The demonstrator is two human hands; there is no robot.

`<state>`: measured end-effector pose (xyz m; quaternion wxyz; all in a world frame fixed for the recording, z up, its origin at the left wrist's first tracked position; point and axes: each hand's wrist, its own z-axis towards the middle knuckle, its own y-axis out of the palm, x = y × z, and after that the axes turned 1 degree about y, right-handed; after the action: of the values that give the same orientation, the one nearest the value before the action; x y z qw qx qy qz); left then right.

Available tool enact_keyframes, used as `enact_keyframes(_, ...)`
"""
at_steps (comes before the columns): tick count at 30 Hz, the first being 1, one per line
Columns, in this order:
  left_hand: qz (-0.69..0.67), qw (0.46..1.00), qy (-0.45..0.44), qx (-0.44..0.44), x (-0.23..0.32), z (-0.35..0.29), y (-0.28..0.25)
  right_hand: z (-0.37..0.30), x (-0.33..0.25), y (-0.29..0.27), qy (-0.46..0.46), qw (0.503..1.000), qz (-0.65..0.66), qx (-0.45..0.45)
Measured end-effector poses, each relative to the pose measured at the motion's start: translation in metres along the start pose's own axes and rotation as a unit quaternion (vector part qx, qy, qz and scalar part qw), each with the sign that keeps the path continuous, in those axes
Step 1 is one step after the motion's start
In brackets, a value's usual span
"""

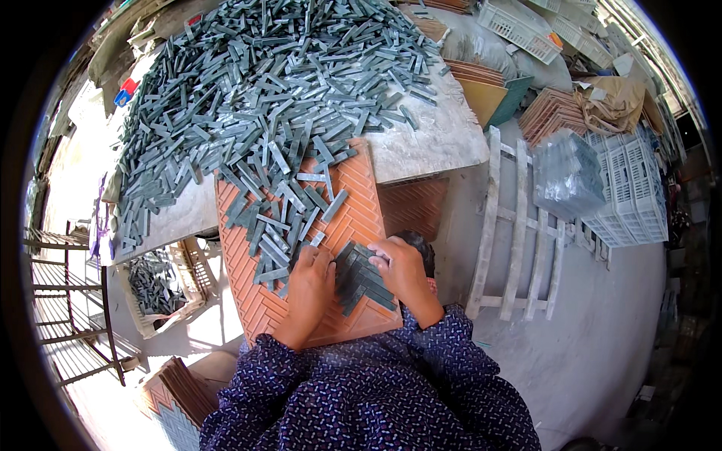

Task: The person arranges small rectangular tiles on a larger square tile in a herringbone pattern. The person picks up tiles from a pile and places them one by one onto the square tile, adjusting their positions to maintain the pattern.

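Observation:
An orange tray [350, 177] with a herringbone pattern of grooves reaches from the table's edge to my lap. Dark green-grey stone strips [361, 282] lie fitted in a zigzag block on its near right part. Above the upper edge of that block is my right hand [404, 272], thumb and forefinger pinched on a stone strip. My left hand [310, 286] is curled closed just left of the block, beside loose strips [278, 244] heaped on the tray. Its fingertips are turned away, so what they hold is hidden.
A large heap of stone strips [256, 83] covers much of the pale table [444, 143]. Below left stands a crate [192, 282] of strips. To the right are a wooden pallet [515, 225], white plastic crates [632, 188] and stacked orange trays [553, 116].

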<state>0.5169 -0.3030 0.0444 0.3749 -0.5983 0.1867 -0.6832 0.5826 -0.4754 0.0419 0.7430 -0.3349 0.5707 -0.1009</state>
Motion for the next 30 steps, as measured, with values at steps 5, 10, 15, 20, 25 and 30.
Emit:
enact_keyframes(5,0.000,1.000,0.007,-0.021,-0.011,-0.005,0.013,0.006,0.000,-0.005,-0.009,1.000,0.018,-0.013)
enact_keyframes(10,0.048,0.996,0.074,-0.016,-0.013,0.001,0.020,0.025,-0.012,-0.007,-0.045,0.998,-0.047,-0.006)
enact_keyframes(15,0.008,0.999,0.045,-0.028,-0.011,0.006,0.016,0.079,-0.011,0.018,-0.213,0.975,-0.055,0.029)
enact_keyframes(20,0.003,0.996,0.063,0.060,-0.013,0.024,0.002,0.102,-0.006,0.016,-0.238,0.963,-0.124,-0.041)
enact_keyframes(25,0.106,0.984,0.123,0.077,-0.020,0.071,-0.016,0.096,-0.002,0.012,-0.302,0.944,-0.134,-0.002)
enact_keyframes(30,0.213,0.960,0.181,-0.031,-0.040,0.104,-0.016,0.095,0.000,0.008,-0.321,0.932,-0.167,-0.036)
